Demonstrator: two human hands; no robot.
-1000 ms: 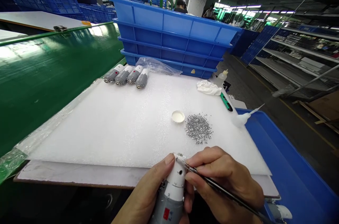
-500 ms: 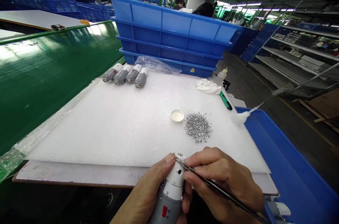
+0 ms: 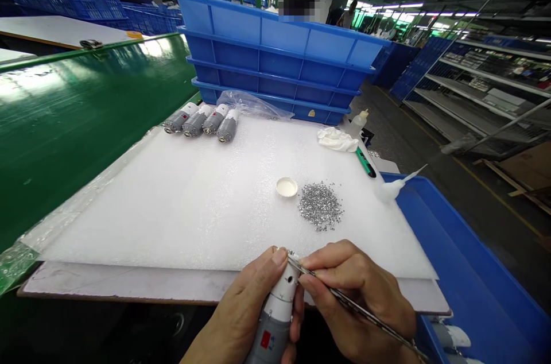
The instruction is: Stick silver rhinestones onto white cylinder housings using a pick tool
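Observation:
My left hand point(image 3: 247, 304) is wrapped round a white and grey capsule-shaped model point(image 3: 279, 308) with a small red patch, its thumb near the white top end. Pinched in my right hand point(image 3: 359, 289) are thin metal tweezers point(image 3: 365, 313), whose tips touch the model's top beside my left thumb. Whether the tips hold a small part is too small to tell. Beyond my hands, a heap of tiny silvery parts point(image 3: 321, 206) lies on the white foam sheet point(image 3: 172, 197), with a small round dish point(image 3: 286, 187) of pale content just left of it.
Several similar models point(image 3: 199, 122) lie at the back left by a clear plastic bag point(image 3: 253, 105). Stacked blue crates point(image 3: 275, 59) stand behind. At the right are a white cloth point(image 3: 337, 139), a green-handled cutter point(image 3: 365, 162), a dropper bottle point(image 3: 391, 189) and a blue bin point(image 3: 465, 255).
My right hand and the tweezers have shifted slightly left, and my left thumb sits a little differently by the model's top. A person's head now shows behind the crates.

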